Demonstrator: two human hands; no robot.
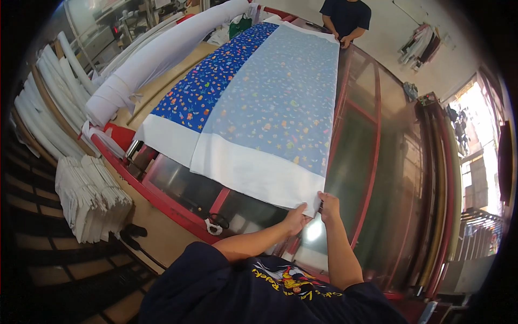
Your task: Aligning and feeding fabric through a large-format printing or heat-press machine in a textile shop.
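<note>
A long sheet of fabric with a white border lies across a glass-topped table with red framing. Part of it shows a bright blue face with small colourful motifs; the folded-over part looks pale grey-blue. My left hand pinches the white border near its front right corner. My right hand grips the same corner from the right side, close beside the left. At the far end a co-worker in a dark shirt has both hands at the fabric's far right corner.
A thick white fabric roll lies along the table's left side. White rolls lean at the far left, above a stack of folded white material. Glass panels in red frames extend to the right, with long rollers beyond.
</note>
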